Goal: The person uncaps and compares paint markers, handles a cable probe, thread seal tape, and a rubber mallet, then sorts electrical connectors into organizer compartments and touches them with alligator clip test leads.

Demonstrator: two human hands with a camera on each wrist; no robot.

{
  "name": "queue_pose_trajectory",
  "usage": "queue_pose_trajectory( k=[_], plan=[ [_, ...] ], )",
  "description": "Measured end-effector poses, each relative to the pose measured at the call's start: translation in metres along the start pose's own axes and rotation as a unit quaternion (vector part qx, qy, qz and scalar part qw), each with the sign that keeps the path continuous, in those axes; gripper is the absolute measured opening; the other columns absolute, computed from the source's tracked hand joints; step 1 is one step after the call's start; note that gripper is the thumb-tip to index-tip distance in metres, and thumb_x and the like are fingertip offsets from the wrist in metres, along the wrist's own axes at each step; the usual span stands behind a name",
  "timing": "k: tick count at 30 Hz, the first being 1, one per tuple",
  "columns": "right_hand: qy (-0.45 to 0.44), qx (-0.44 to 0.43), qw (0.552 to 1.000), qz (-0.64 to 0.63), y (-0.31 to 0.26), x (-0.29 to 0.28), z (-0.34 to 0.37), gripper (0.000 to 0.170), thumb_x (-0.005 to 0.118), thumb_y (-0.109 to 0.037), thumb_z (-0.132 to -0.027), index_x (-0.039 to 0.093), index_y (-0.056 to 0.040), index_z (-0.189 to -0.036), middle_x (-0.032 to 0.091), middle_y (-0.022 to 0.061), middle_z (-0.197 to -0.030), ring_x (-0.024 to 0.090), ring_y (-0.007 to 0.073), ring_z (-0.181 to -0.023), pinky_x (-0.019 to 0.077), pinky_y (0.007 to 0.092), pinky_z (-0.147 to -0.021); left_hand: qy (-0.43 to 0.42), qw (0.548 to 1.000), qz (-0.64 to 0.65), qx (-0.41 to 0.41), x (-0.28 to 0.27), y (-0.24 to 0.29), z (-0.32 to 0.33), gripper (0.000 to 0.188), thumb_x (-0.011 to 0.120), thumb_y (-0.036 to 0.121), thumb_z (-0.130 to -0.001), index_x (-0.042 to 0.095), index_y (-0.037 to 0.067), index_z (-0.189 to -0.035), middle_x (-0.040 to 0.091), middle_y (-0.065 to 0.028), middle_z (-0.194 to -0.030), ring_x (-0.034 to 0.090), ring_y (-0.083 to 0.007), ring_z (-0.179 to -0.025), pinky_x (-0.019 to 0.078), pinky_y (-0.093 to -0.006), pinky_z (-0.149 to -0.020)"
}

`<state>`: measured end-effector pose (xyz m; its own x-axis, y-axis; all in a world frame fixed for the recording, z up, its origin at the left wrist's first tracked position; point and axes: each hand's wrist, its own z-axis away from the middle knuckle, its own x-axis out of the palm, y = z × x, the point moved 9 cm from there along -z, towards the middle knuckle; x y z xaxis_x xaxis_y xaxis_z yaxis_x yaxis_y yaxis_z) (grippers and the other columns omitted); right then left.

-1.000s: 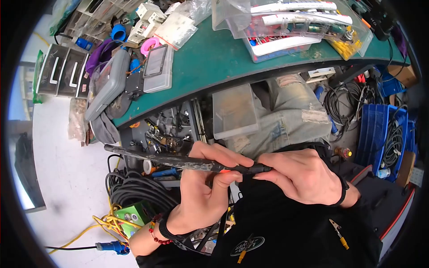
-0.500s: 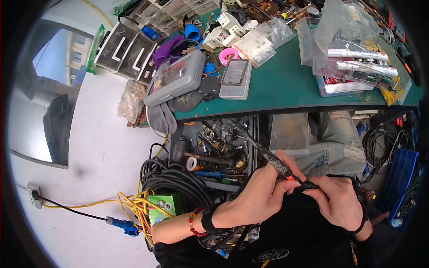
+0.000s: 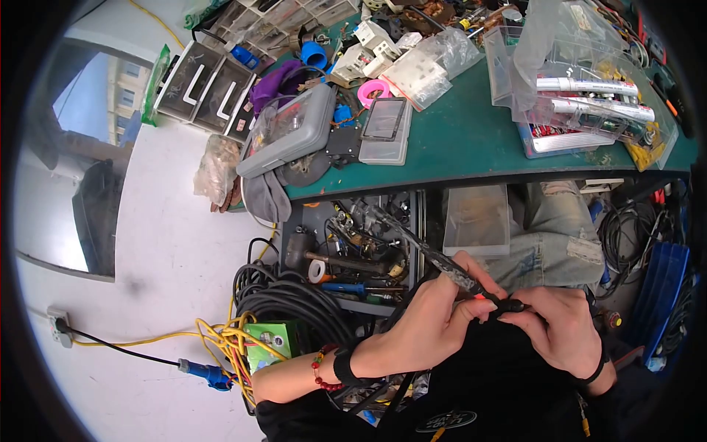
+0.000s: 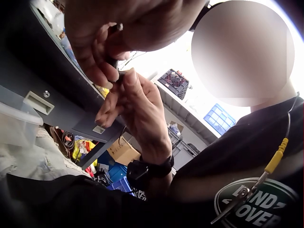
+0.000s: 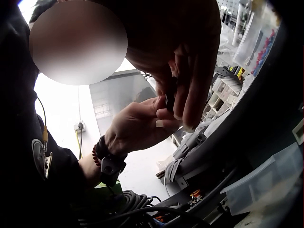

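A long black rod (image 3: 455, 272) with scuffed, worn grey patches runs slantwise from above the drawer down to my hands in the head view. A small red-orange mark shows near its lower end. My left hand (image 3: 431, 320) holds the rod close to that mark between thumb and fingers. At the black tip, my right hand (image 3: 560, 324) pinches the end with thumb and forefinger. In the left wrist view the right hand (image 4: 142, 109) meets the left at the fingertips. Fingers hide most of the tip in both wrist views.
An opened drawer (image 3: 294, 254) full of tools lies below the green bench (image 3: 456, 140). A clear plastic box (image 3: 476, 221) rests by the legs. Coiled black cable (image 3: 294, 302), a green box (image 3: 269, 342) and a blue plug (image 3: 202, 372) are at left.
The head view has swung left, so the bench and hands appear farther right. The rod has turned from nearly level to steeply slanted in view. Both hands keep hold of it.
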<state>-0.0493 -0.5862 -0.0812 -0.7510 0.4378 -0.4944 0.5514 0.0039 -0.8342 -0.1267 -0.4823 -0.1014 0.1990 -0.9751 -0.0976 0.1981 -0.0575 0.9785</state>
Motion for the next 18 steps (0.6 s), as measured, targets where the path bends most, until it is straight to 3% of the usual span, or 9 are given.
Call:
queue_pose_trajectory(
  k=[3,7,10,15,18],
  plan=[
    [0.019,0.001,1.0,-0.01,0.003,-0.005,0.002,0.023,0.075,-0.011,-0.079,0.06,0.001,-0.092,0.064,0.0137,-0.073,0.062,0.0317,-0.059,0.049,0.0356,-0.053,0.017,0.996,0.091,0.001,0.001,-0.003,-0.001,0.016,0.051,-0.007,-0.094,0.046,-0.003,-0.108,0.061,-0.0174,-0.111,0.061,-0.0153,-0.089,0.0518,-0.0281,-0.076],
    [0.059,-0.008,0.997,-0.041,0.002,-0.013,0.001,0.024,0.076,-0.011,-0.08,0.062,0.0008,-0.095,0.063,0.0122,-0.071,0.062,0.0291,-0.058,0.0477,0.0331,-0.052,0.048,0.983,0.172,0.034,0.0,-0.002,0.001,0.032,0.056,-0.012,-0.089,0.046,-0.007,-0.118,0.062,-0.0186,-0.11,0.062,-0.0224,-0.106,0.0522,-0.0348,-0.093],
    [0.067,-0.015,0.996,-0.064,0.007,-0.012,0.002,0.023,0.076,-0.012,-0.081,0.061,0.0004,-0.095,0.063,0.0112,-0.07,0.062,0.0267,-0.057,0.047,0.0317,-0.051,0.057,0.983,0.169,0.044,-0.003,0.0,0.0,0.029,0.057,-0.012,-0.087,0.048,-0.008,-0.115,0.061,-0.0203,-0.109,0.065,-0.0248,-0.1,0.0562,-0.0342,-0.085],
    [0.082,-0.024,0.989,-0.122,0.011,-0.011,0.003,0.02,0.074,-0.007,-0.082,0.061,-0.0003,-0.095,0.065,0.009,-0.072,0.065,0.0229,-0.058,0.0493,0.0286,-0.052,0.083,0.978,0.183,0.048,-0.009,0.0,-0.001,0.03,0.063,-0.004,-0.088,0.05,-0.007,-0.114,0.062,-0.0193,-0.103,0.065,-0.021,-0.085,0.0576,-0.0321,-0.074],
    [0.082,-0.019,0.988,-0.128,0.011,-0.011,0.002,0.018,0.074,-0.007,-0.082,0.062,-0.0008,-0.094,0.066,0.0085,-0.073,0.065,0.0219,-0.059,0.0502,0.0278,-0.052,0.043,0.982,0.179,0.034,-0.007,-0.002,-0.002,0.023,0.057,-0.014,-0.087,0.045,-0.007,-0.106,0.056,-0.0218,-0.115,0.064,-0.0251,-0.098,0.0585,-0.0362,-0.082]
  ],
)
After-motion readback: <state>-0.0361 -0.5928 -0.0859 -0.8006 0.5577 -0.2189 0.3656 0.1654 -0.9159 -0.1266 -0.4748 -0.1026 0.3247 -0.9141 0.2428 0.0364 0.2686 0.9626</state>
